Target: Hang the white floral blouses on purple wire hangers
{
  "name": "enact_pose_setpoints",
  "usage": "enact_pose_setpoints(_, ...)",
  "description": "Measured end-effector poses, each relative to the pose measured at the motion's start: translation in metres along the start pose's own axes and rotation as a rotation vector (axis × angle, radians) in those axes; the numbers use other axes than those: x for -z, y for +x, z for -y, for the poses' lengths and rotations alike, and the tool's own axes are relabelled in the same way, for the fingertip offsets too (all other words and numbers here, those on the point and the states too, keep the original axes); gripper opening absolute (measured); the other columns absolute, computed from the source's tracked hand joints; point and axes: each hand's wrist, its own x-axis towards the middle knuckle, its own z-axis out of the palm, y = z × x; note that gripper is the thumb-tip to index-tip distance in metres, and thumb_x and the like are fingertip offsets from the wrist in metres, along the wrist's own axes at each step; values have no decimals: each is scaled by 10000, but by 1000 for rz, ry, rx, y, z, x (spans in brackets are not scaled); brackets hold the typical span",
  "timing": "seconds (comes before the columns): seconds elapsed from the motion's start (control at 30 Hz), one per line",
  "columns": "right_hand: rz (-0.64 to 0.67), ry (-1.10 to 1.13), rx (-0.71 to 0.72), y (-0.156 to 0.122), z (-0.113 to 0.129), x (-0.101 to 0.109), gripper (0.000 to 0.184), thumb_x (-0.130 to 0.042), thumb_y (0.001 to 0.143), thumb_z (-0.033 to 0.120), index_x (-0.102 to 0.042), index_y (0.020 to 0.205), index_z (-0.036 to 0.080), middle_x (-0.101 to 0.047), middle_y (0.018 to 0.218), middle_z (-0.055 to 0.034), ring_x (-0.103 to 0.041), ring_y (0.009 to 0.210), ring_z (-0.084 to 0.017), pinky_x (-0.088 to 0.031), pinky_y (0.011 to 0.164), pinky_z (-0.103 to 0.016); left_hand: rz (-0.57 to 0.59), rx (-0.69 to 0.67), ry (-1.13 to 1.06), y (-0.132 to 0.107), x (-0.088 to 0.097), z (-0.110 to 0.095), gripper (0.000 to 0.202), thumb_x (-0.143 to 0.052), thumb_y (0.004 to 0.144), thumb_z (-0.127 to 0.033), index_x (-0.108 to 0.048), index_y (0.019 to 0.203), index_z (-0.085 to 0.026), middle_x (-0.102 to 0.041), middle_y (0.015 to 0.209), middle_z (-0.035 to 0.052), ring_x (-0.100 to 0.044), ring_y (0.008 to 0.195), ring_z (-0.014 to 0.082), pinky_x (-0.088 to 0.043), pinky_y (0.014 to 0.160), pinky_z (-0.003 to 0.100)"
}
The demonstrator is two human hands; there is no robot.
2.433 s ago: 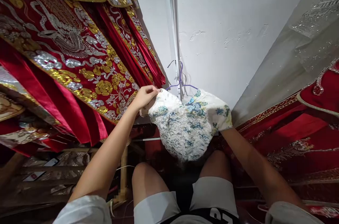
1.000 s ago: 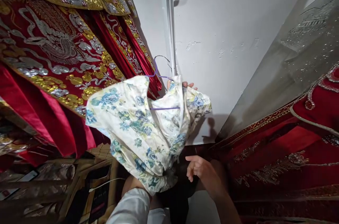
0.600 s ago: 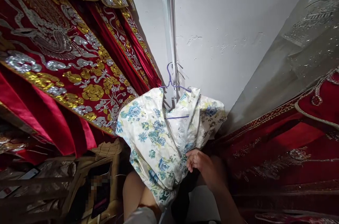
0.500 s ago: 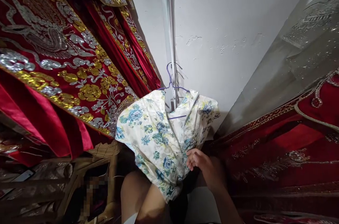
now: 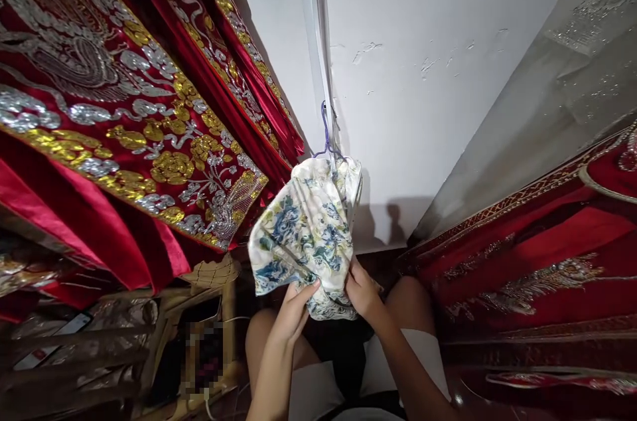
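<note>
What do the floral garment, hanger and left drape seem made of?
Floral garment: thin, mostly matte cloth, perhaps cotton, creasing softly.
Hanger: probably coated wire, smooth-looking; thin, evenly purple.
Left drape: satin-like cloth, glossy along its folds, with gold and silver work glittering like sequins.

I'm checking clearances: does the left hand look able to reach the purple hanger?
Probably yes, if the left hand releases the floral garment; the purple hanger's neck shows uncovered above.

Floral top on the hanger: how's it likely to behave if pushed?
Probably floppy: the floral top creases and bunches toward its bottom. May swing rather than tip, since it's on a purple hanger. Likely light; its cloth looks thin.
</note>
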Motion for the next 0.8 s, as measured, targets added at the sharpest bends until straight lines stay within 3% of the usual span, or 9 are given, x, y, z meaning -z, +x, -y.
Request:
enact_pose_setpoints(0.07, -2, 23, -22, 0, -2, -5, 372, -639, 863, 615, -613, 820, 246, -592, 698, -20, -598, 727, -225, -502, 704, -336, -11, -15, -44, 2, -1, 6, 652, -890, 615, -469, -711, 1195, -233, -765, 1142, 112, -697, 1150, 343, -553, 1006, 451)
enact_pose_setpoints(0.13, -13, 81, -78, 0, -3, -5, 514, -606, 831, 718, -505, 685, 235, -456, 577, 30, -444, 522, -146, -402, 523, -286, -48, -28, -61, 7, 3, 13, 609, -861, 652, -499, -707, 1172, -222, -750, 1177, 124, -684, 1172, 353, -553, 1004, 459)
enact_pose_setpoints(0.2, -32, 109, -97, 0, -3, 2, 587, -593, 800, 774, -427, 630, 237, -382, 542, 57, -326, 460, -100, -294, 461, -264, -161, -94, -19, 13, 9, 22, 572, -819, 700, -532, -685, 1159, -217, -730, 1209, 130, -653, 1223, 354, -535, 1029, 465)
enact_pose_setpoints(0.33, -38, 67, -78, 0, -1, 20, 566, -614, 814, 734, -443, 626, 228, -378, 503, 63, -326, 469, -96, -280, 492, -267, -480, -535, 235, 21, 12, 50, 507, -729, 824, -501, -591, 1243, -251, -591, 1410, 116, -509, 1393, 292, -392, 1176, 431)
enact_pose_setpoints(0.4, -27, 74, -94, -3, 0, 23, 550, -626, 813, 712, -437, 627, 229, -385, 499, 62, -325, 469, -95, -267, 486, -265, -414, -636, 393, 22, 3, 65, 461, -707, 862, -446, -582, 1265, -261, -576, 1411, 112, -525, 1360, 270, -382, 1175, 405)
enact_pose_setpoints(0.53, 78, 101, -160, -12, 2, 16, 570, -652, 800, 682, -375, 573, 240, -325, 468, 73, -266, 448, -81, -196, 453, -263, -30, -521, 574, 29, -23, 80, 268, -651, 889, -383, -659, 1116, -241, -689, 1087, 76, -661, 1015, 248, -519, 946, 352)
enact_pose_setpoints(0.63, 128, 56, -159, -12, 7, 16, 527, -628, 854, 623, -452, 562, 222, -376, 425, 60, -301, 415, -85, -219, 449, -261, 15, -500, 651, 37, -31, 77, 211, -579, 918, -401, -669, 857, -220, -656, 803, 35, -623, 788, 221, -518, 758, 316)
enact_pose_setpoints(0.8, 111, 41, -156, 13, 39, 26, 464, -634, 839, 587, -574, 588, 202, -455, 375, 45, -340, 366, -92, -276, 437, -254, 37, -545, 694, 42, -17, 80, 246, -586, 926, -428, -710, 854, -229, -695, 813, 53, -642, 792, 239, -504, 770, 331)
